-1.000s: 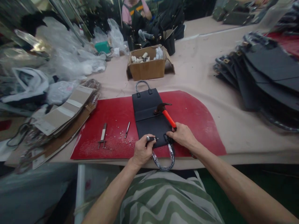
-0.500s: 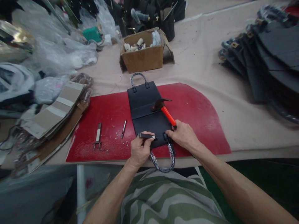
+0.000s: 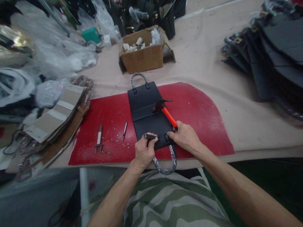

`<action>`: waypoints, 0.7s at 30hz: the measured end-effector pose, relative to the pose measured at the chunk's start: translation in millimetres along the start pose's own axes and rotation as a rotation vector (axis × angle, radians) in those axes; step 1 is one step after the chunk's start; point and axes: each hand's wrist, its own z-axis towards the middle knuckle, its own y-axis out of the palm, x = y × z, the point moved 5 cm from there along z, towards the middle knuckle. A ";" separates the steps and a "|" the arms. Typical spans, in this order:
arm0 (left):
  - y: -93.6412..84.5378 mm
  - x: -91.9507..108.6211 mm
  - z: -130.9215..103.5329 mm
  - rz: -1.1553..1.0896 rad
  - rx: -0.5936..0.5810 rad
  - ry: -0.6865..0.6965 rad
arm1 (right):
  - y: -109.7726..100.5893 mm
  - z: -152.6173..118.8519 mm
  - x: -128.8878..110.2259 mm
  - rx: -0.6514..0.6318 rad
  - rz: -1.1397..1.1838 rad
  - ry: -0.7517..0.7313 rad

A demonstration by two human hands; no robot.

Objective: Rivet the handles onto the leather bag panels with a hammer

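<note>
A black bag panel (image 3: 149,124) lies flat across a red mat (image 3: 196,126), with one plastic-wrapped handle (image 3: 139,76) at its far end and another handle (image 3: 169,171) curving toward me. My left hand (image 3: 145,151) pinches a dark metal punch (image 3: 149,136), held tilted low over the near part of the panel. In my right hand (image 3: 186,136) is a claw hammer (image 3: 168,116) with an orange grip, its head above the panel's middle. My right thumb reaches to the near handle's base. The tip of the punch is hard to make out.
Left on the mat lie a thin metal punch (image 3: 124,131), a pronged tool (image 3: 98,139) and small white bits. Behind stands a cardboard box (image 3: 143,60) of small items. Stacked black panels (image 3: 272,63) sit at right; cardboard pieces (image 3: 55,113) and plastic bags at left.
My left hand has shifted slightly to the right, and the punch's back end has turned a little with it. The hammer stays in my right hand, almost still. The camera view has moved slightly.
</note>
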 end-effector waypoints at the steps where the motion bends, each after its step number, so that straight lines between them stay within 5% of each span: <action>1: 1.0 0.5 0.1 0.012 0.001 0.007 | 0.0 -0.1 0.2 0.002 0.003 -0.002; 11: 8.0 7.1 -1.5 0.155 -0.092 0.181 | -3.2 2.9 4.4 -0.013 0.161 -0.056; 16: 10.9 9.6 0.1 0.171 -0.137 0.194 | -58.3 -28.9 -10.4 0.022 0.273 -0.172; 21: 12.8 6.1 0.6 0.145 -0.135 0.126 | -104.1 -89.1 -20.0 0.180 0.031 -0.388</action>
